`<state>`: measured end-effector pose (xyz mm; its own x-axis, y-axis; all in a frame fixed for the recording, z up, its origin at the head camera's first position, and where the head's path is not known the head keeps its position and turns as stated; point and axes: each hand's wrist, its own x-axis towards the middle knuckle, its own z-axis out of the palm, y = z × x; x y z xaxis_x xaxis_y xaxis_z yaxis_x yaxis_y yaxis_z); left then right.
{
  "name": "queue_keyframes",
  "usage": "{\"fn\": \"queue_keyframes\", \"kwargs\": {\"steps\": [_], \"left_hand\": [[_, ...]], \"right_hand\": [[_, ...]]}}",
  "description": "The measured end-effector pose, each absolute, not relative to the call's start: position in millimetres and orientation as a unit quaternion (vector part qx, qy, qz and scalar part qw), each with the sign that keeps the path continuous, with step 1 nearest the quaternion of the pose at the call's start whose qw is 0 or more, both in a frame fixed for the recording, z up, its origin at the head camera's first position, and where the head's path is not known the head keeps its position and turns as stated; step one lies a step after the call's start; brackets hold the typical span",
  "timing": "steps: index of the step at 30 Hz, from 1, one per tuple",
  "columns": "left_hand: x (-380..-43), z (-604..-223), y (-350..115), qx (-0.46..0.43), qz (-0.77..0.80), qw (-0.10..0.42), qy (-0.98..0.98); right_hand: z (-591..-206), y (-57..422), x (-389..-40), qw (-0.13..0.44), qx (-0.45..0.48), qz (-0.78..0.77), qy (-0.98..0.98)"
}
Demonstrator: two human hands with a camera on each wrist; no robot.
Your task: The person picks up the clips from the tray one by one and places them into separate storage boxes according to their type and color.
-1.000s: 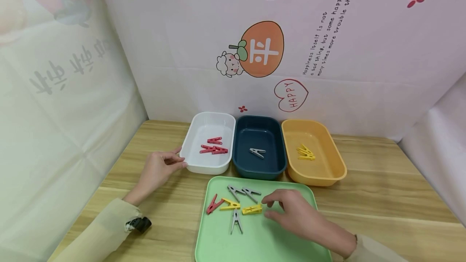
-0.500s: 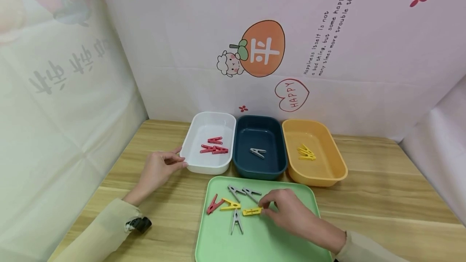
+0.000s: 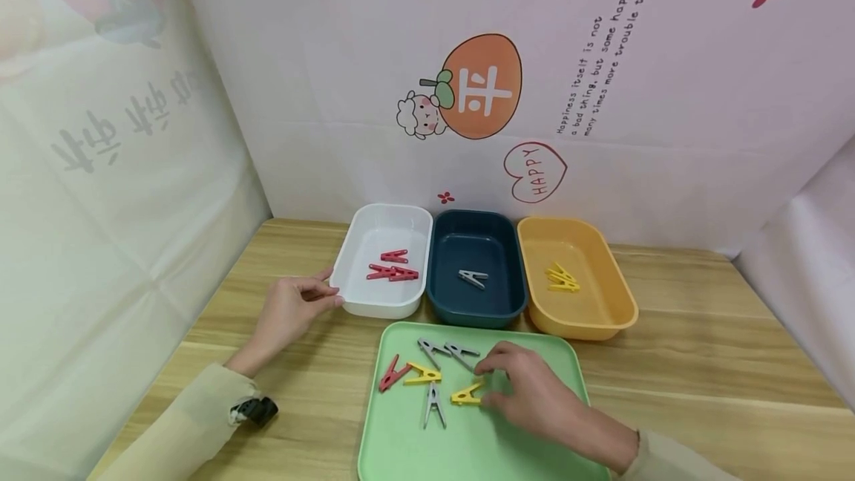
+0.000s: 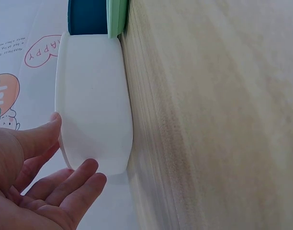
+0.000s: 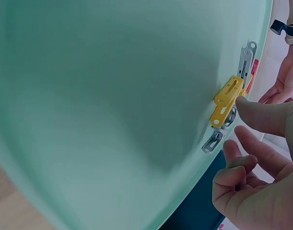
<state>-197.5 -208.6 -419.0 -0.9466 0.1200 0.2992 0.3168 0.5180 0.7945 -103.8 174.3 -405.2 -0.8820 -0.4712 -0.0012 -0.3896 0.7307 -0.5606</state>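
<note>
My left hand (image 3: 289, 314) touches the near left corner of the white bin (image 3: 377, 309), thumb at the rim and fingers along the outside. Three red clothespins (image 3: 394, 273) lie in that bin. My right hand (image 3: 531, 388) is low over the green tray (image 3: 407, 451), thumb and index finger apart. Beside its thumb tip lies a yellow clothespin (image 3: 466, 395), also seen in the right wrist view as a yellow clothespin (image 5: 228, 100). To its left on the tray are another yellow clothespin (image 3: 423, 375), a red clothespin (image 3: 394, 373) and three grey clothespins (image 3: 433, 403).
Behind the tray, a dark blue bin (image 3: 477, 243) holds one grey clothespin (image 3: 473, 277). Right of it, a yellow bin (image 3: 601, 303) holds yellow clothespins (image 3: 562, 278). A printed cloth (image 3: 334, 95) hangs at the back of the wooden table (image 3: 701, 332).
The right hand first closed in on the yellow clothespin, which has since turned onto its side and shifted slightly nearer; thumb and index finger are now farther apart. The left hand stays put.
</note>
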Motion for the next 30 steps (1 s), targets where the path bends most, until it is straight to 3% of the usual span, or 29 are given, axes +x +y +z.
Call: {"fn": "queue_keyframes", "kwargs": {"steps": [7, 30], "left_hand": [[-196.7, -417.7, -209.0, -0.128, -0.470, 0.107, -0.867], [-197.9, -418.5, -207.8, -0.127, -0.471, 0.106, -0.867]], "right_hand": [[-404.9, 172.1, -106.5, 0.094, -0.236, -0.271, 0.929], [-406.8, 184.8, -102.5, 0.081, -0.236, -0.254, 0.935]]}}
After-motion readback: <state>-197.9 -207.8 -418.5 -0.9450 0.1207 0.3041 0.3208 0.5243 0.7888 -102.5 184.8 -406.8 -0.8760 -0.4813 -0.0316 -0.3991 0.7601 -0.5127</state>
